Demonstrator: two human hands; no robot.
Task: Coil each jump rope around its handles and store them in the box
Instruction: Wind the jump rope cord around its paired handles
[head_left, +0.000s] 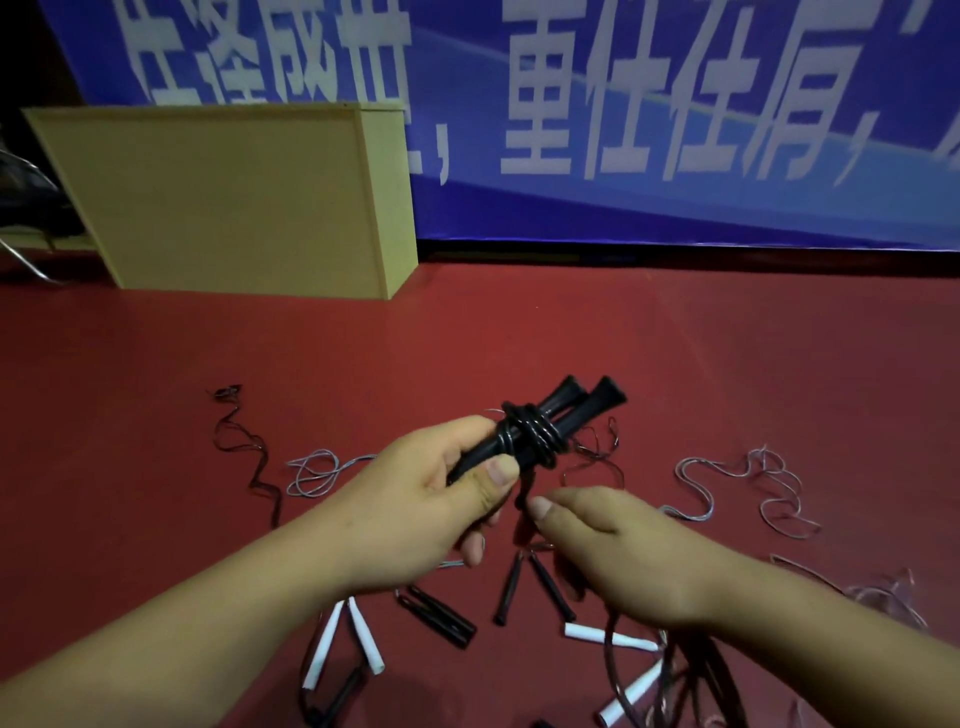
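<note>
within the left grip (415, 499), black handles (550, 421), rope-wound

Loose ropes (748, 486) littering red floor (519, 332)

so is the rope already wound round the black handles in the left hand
Yes, several turns of black rope circle the paired black handles that the left hand grips, while the right hand pinches the loose tail below.
</note>
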